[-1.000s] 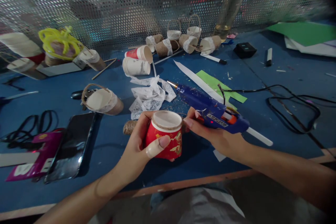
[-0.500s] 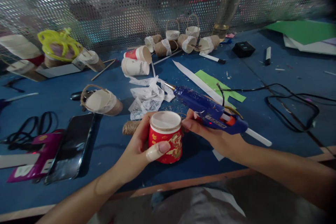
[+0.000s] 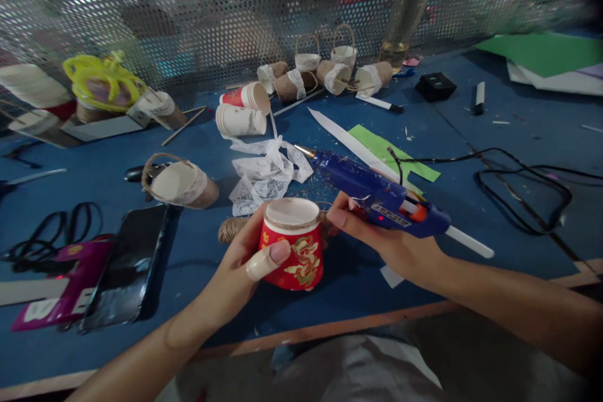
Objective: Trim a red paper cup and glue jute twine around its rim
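Observation:
My left hand (image 3: pixel 252 251) is wrapped around a red paper cup (image 3: pixel 301 257) with gold printing, its thumb across the front. The cup's narrow white base faces up, with a ring of twine around it. A blue hot glue gun (image 3: pixel 362 191) rests in my right hand (image 3: pixel 400 242), its metal nozzle pointing left and away from me and a white glue stick out of its back. Thumb and forefinger of that hand come together beside the cup, at some twine. Partly hidden behind my left hand lies a roll of twine (image 3: pixel 230 230).
White lace (image 3: pixel 259 179) lies behind the cup. A twine-wrapped basket (image 3: pixel 183 185) and a phone (image 3: pixel 132 257) are at left. Several small baskets (image 3: pixel 332 75) and stacked paper cups (image 3: pixel 240 119) stand or lie farther back. The gun's black cord (image 3: pixel 518 160) loops at right.
The cup and my left hand have shifted slightly left, and the cup has turned a little, bringing its gold pattern round to the left. My right hand keeps the glue gun.

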A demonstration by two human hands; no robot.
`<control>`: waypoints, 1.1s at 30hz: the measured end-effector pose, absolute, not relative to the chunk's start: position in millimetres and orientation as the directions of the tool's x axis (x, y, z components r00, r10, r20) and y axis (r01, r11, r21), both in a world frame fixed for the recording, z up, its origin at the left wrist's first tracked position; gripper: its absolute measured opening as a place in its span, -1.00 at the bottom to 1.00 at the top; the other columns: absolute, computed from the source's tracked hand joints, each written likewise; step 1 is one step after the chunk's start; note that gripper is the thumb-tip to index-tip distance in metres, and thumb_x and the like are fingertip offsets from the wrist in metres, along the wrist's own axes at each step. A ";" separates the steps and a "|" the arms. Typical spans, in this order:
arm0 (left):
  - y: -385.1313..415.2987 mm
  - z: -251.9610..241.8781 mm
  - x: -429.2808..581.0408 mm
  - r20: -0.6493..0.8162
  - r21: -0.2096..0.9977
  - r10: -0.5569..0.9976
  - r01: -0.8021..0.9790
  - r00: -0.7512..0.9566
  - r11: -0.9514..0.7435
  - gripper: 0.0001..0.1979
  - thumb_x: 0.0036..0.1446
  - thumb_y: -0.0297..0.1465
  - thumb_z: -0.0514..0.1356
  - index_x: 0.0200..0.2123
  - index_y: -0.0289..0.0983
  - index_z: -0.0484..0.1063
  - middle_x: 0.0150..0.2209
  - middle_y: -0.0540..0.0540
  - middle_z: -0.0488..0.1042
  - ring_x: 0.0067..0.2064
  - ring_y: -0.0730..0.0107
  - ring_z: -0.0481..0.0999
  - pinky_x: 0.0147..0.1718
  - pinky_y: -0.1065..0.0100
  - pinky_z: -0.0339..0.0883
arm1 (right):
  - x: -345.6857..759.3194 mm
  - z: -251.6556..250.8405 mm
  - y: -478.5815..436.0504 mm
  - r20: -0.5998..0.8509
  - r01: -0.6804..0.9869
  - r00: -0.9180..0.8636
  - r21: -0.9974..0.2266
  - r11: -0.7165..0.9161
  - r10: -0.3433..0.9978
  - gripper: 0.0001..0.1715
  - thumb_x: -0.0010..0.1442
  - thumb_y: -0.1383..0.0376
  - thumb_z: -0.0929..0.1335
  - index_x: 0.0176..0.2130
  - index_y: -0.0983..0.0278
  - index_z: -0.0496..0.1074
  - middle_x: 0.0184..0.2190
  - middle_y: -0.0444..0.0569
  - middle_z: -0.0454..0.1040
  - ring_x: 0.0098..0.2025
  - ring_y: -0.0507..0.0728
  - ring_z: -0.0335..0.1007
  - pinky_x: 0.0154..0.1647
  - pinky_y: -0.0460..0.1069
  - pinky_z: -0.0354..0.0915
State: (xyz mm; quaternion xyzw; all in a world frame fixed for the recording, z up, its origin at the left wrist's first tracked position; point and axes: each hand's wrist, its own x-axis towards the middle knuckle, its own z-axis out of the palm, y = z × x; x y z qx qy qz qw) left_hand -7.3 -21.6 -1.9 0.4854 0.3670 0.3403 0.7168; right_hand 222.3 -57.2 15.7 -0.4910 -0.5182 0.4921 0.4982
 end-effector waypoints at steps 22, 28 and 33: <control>-23.0 -2.3 -6.7 -0.229 0.926 0.825 -0.147 0.516 0.349 -0.51 0.12 -0.12 0.43 0.09 -0.13 0.55 -0.05 -0.20 0.68 -0.14 -0.05 0.73 -0.37 0.24 0.65 | 224.7 15.5 -60.1 0.074 0.135 0.003 -0.988 0.073 0.997 -0.79 0.33 0.14 0.49 -0.30 0.14 0.46 -0.36 -0.20 0.58 -0.33 0.06 0.54 -0.19 0.00 0.50; -23.1 -0.9 -5.5 -0.238 0.909 0.804 -0.165 0.545 0.382 -0.51 0.12 -0.14 0.45 0.08 -0.14 0.53 -0.01 -0.22 0.65 -0.07 -0.10 0.71 -0.42 0.30 0.65 | 221.9 13.4 -60.0 0.072 0.078 0.011 -0.994 0.071 0.997 -0.80 0.31 0.18 0.50 -0.27 0.12 0.43 -0.36 -0.22 0.60 -0.31 0.08 0.57 -0.21 0.02 0.50; -24.6 4.4 -2.6 -0.270 0.895 0.783 -0.153 0.560 0.419 -0.50 0.08 -0.15 0.47 0.06 -0.15 0.52 0.04 -0.25 0.64 -0.03 -0.22 0.69 -0.48 0.21 0.69 | 218.2 14.0 -59.7 0.073 0.052 0.027 -0.996 0.072 0.997 -0.81 0.30 0.24 0.50 -0.31 0.12 0.43 -0.40 -0.20 0.60 -0.37 0.09 0.56 -0.26 0.04 0.47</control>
